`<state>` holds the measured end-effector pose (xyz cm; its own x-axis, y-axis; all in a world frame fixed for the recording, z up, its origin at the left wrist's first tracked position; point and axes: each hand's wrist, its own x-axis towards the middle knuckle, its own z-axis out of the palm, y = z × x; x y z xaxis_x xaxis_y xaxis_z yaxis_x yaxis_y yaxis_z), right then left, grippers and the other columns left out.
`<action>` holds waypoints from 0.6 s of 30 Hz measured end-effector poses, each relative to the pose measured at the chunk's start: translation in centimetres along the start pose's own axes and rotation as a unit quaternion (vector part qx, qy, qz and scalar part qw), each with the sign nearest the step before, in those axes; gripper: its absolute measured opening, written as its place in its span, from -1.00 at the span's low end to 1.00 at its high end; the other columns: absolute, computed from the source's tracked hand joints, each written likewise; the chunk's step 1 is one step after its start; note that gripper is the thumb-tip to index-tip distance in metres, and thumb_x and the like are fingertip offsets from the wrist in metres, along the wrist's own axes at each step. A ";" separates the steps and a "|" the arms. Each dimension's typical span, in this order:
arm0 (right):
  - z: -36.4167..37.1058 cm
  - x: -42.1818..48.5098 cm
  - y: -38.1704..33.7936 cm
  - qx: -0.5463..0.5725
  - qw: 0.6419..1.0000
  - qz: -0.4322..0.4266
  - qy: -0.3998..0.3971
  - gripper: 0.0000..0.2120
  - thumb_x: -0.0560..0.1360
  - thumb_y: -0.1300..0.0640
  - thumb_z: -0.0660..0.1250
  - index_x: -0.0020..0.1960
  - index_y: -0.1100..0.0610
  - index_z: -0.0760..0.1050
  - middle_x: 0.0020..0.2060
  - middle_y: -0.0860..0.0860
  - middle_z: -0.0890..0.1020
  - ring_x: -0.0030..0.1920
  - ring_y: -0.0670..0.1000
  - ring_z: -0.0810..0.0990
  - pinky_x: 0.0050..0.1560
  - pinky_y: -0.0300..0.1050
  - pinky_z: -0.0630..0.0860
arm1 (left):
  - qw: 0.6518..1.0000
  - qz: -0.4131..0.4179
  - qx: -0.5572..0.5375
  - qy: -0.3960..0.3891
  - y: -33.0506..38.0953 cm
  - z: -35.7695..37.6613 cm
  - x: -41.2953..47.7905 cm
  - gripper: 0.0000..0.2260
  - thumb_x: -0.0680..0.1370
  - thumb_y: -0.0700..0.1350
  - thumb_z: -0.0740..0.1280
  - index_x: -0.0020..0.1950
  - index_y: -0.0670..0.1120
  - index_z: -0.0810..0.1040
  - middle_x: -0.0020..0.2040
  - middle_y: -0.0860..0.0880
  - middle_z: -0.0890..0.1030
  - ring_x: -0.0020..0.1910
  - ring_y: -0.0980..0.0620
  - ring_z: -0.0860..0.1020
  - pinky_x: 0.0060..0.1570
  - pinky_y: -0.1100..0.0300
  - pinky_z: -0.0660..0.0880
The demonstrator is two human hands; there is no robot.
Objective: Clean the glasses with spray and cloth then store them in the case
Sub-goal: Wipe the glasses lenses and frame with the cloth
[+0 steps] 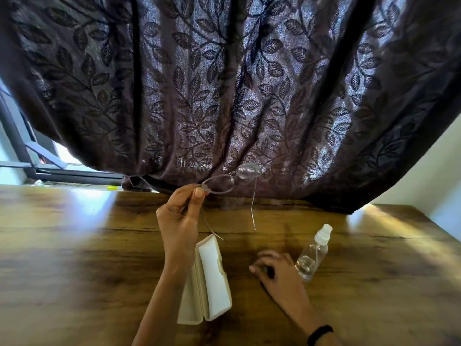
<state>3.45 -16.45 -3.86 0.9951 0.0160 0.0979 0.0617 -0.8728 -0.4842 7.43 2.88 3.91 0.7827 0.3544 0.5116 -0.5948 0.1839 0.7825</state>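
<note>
My left hand [180, 218] holds thin-framed glasses [232, 179] up above the table, pinching the frame's left corner, with both temple arms hanging down. A white glasses case [207, 283] lies open on the wooden table just right of my left forearm. My right hand [277, 268] rests low on the table with its fingers curled over something small and dark; I cannot tell what it is. A clear spray bottle [313, 253] with a white nozzle lies tilted right beside that hand, touching or nearly touching it.
A dark leaf-patterned curtain [224, 83] hangs behind the wooden table [74, 245] and reaches its back edge. A window frame [30, 156] shows at the far left. A white wall stands at the right. A black band circles my right wrist.
</note>
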 end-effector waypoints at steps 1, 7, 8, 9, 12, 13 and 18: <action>-0.3 0.1 0.0 -0.019 1.000 -0.003 -0.016 -0.80 0.50 -0.06 0.25 0.04 -0.03 0.55 0.20 -0.16 0.44 0.28 -0.06 0.30 0.28 -0.12 0.25 | 1.000 -0.001 0.000 -0.013 0.0 -0.1 0.0 -0.90 0.42 -0.05 0.32 -0.13 0.09 0.62 -0.22 0.18 0.67 -0.15 0.26 0.58 -0.12 0.44 0.46; -4.4 1.1 -2.6 0.271 0.956 0.029 0.111 -0.81 0.49 0.09 0.27 0.06 0.11 0.52 -0.12 -0.10 0.58 -0.12 -0.09 0.59 -0.21 -0.39 0.50 | 0.996 -0.004 0.010 -0.084 0.3 -0.4 0.2 -0.89 0.43 -0.12 0.31 -0.12 0.01 0.63 -0.18 0.05 0.67 -0.11 0.18 0.60 -0.07 0.40 0.47; -5.2 1.4 -3.1 0.371 0.921 0.043 0.113 -0.78 0.46 0.08 0.28 0.05 0.14 0.53 -0.16 -0.03 0.63 -0.19 -0.08 0.61 -0.25 -0.36 0.53 | 0.996 -0.006 0.011 -0.094 0.4 -0.5 0.2 -0.89 0.44 -0.13 0.31 -0.12 0.00 0.62 -0.19 0.06 0.67 -0.11 0.18 0.60 -0.07 0.40 0.47; -5.9 1.7 -3.5 0.455 0.883 0.054 0.105 -0.77 0.44 0.05 0.28 0.01 0.15 0.56 -0.20 0.01 0.65 -0.24 -0.07 0.62 -0.28 -0.32 0.55 | 0.994 -0.009 0.008 -0.106 0.4 -0.6 0.2 -0.89 0.44 -0.14 0.31 -0.12 -0.02 0.62 -0.19 0.08 0.67 -0.11 0.18 0.60 -0.07 0.40 0.47; -7.6 2.4 -4.2 0.590 0.802 0.064 0.060 -0.74 0.39 -0.02 0.26 -0.15 0.14 0.61 -0.32 0.02 0.68 -0.33 -0.07 0.62 -0.31 -0.27 0.58 | 0.987 -0.005 0.004 -0.160 0.4 -1.1 0.5 -0.88 0.43 -0.18 0.29 -0.12 -0.09 0.62 -0.17 0.08 0.66 -0.09 0.17 0.60 -0.05 0.37 0.49; -7.9 2.7 -4.3 0.616 0.784 0.066 0.045 -0.72 0.39 -0.04 0.25 -0.17 0.14 0.62 -0.33 0.03 0.68 -0.34 -0.07 0.62 -0.31 -0.26 0.58 | 0.983 -0.002 0.011 -0.182 0.4 -1.3 0.7 -0.88 0.43 -0.19 0.29 -0.13 -0.09 0.62 -0.15 0.08 0.66 -0.07 0.15 0.59 -0.04 0.35 0.50; -8.5 3.4 -4.3 0.675 0.733 0.082 0.014 -0.59 0.38 -0.17 0.20 -0.23 0.15 0.63 -0.38 0.02 0.66 -0.36 -0.07 0.62 -0.35 -0.25 0.57 | 0.957 0.011 0.075 -0.279 0.4 -2.3 1.2 -0.83 0.41 -0.21 0.30 -0.10 0.00 0.62 0.01 0.02 0.60 0.04 0.10 0.56 0.04 0.33 0.49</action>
<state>5.93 -16.84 5.95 0.9969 -0.0609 -0.0495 -0.0198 0.4159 -0.9092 7.74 5.52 4.03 0.7717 -0.1954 0.6052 -0.6115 0.0334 0.7905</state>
